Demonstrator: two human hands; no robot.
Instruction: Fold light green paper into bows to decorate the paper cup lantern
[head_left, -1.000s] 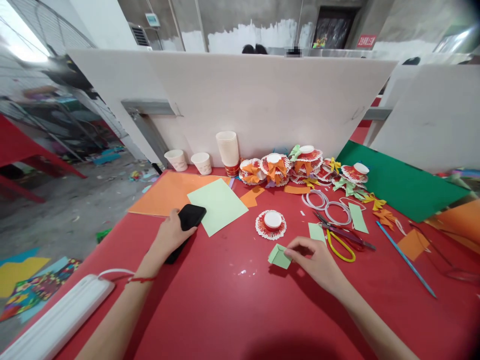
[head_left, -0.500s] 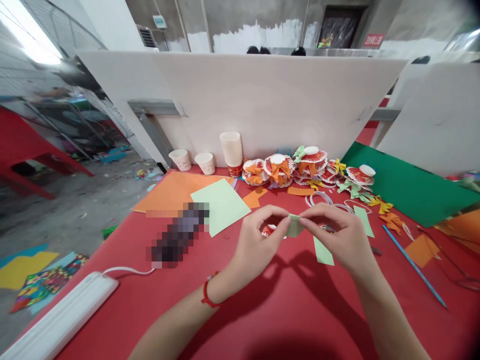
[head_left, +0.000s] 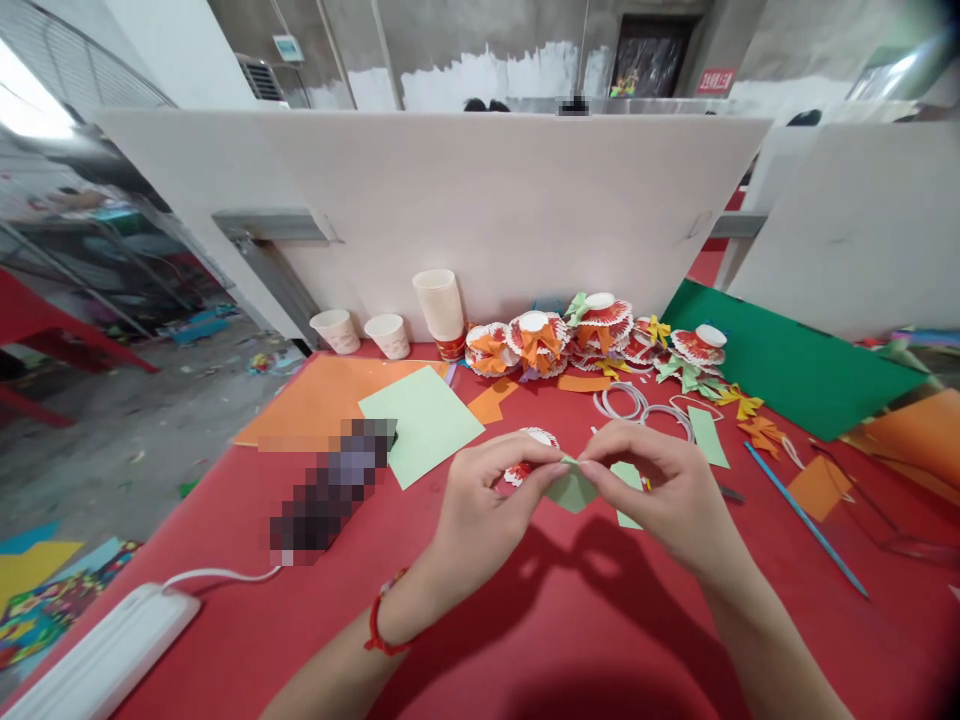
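A small piece of light green paper (head_left: 573, 489) is pinched between both hands above the red table (head_left: 480, 640). It has a crease down its middle. My left hand (head_left: 487, 495) grips its left part at the top edge between thumb and index finger. On the other side, my right hand (head_left: 660, 490) pinches it the same way, the thumbs almost meeting. Behind the fingers lies a red and white fluted paper piece (head_left: 541, 438), partly hidden. Another light green strip (head_left: 627, 510) rests on the table beneath my right hand.
Paper cups (head_left: 387, 336) stand along the white partition (head_left: 480, 190). Right of them are decorated cup shapes (head_left: 536, 340) with paper bows. A large green sheet (head_left: 421, 425) lies left of centre, a blue pencil (head_left: 806, 520) at right. A white power strip (head_left: 112, 650) sits front left.
The green paper now shows a wider, pointed lower edge below my fingers, where it looked narrower before. Both hands stay pinched on it. The whole view has shifted slightly.
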